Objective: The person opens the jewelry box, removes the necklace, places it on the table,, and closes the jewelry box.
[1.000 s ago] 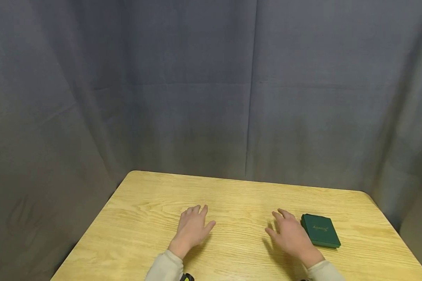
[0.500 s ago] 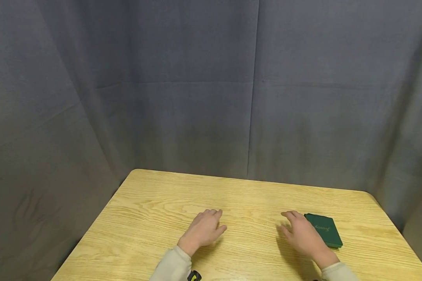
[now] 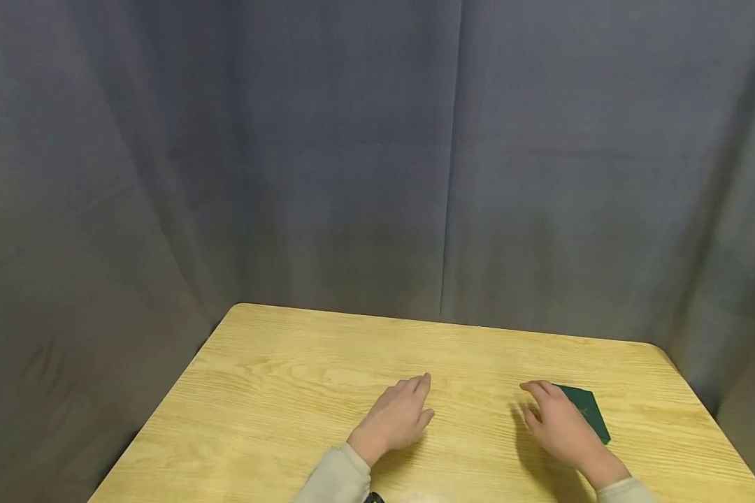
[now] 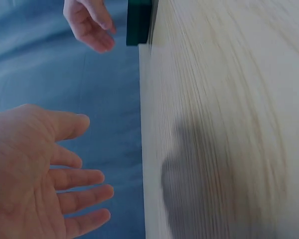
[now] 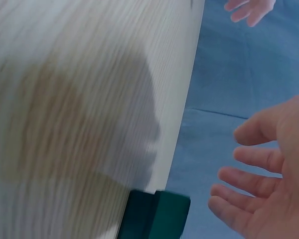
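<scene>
A flat dark green box [image 3: 587,406] with faint lettering on its lid lies on the right part of the wooden table [image 3: 277,391]. My right hand [image 3: 563,423] hovers just left of the box and covers part of it in the head view. Its fingers are relaxed and hold nothing. In the right wrist view the green box [image 5: 159,216] shows below those fingers, against the tabletop. Near the table's middle, my left hand [image 3: 395,416] is held over the wood with fingers extended. Its bare palm [image 4: 25,174] faces the left wrist camera.
Grey curtains [image 3: 346,175] hang behind the table and along its sides. The table's far edge [image 3: 440,322] runs close to the back curtain. A dark wristband [image 3: 374,497] shows at the left sleeve.
Both hands have shifted to the right over the table. My right hand now overlaps more of the green box, which stays in place.
</scene>
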Demonstrator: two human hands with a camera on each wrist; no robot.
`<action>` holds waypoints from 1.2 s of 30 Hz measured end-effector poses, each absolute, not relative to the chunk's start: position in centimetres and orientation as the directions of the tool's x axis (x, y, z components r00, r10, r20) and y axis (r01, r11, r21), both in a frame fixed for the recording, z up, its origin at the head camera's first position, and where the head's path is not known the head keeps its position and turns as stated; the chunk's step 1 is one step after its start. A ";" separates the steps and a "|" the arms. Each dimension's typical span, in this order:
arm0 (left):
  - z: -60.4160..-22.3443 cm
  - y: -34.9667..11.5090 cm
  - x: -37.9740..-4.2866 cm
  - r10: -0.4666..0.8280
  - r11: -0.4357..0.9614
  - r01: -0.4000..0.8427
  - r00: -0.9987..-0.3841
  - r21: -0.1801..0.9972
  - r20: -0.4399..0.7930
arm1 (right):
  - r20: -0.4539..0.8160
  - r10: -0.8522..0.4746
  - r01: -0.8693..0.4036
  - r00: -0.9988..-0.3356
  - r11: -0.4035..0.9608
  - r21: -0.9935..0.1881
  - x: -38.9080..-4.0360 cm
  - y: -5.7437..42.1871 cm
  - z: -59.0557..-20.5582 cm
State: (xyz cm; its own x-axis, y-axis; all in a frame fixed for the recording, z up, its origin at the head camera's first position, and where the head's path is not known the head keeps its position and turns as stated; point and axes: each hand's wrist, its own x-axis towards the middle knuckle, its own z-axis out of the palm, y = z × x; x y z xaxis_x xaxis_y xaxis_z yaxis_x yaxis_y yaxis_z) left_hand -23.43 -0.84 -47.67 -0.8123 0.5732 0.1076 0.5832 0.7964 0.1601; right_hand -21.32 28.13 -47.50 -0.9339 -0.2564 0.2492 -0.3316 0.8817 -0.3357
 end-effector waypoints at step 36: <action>-47.8 11.6 -21.9 0.758 0.644 0.751 -0.652 -0.145 -0.011 | 0.228 -0.173 -0.243 -0.958 0.914 -0.325 -20.4 34.3 -47.9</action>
State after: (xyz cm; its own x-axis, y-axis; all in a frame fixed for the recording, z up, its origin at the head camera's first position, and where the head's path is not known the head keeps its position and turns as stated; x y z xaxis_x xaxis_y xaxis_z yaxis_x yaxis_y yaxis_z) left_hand -21.91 11.58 -47.76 -0.6520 0.7582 -0.0108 0.7512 0.6440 -0.1448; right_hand -20.41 34.26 -47.92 -0.9582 -0.1733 0.2277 -0.2426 0.9141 -0.3250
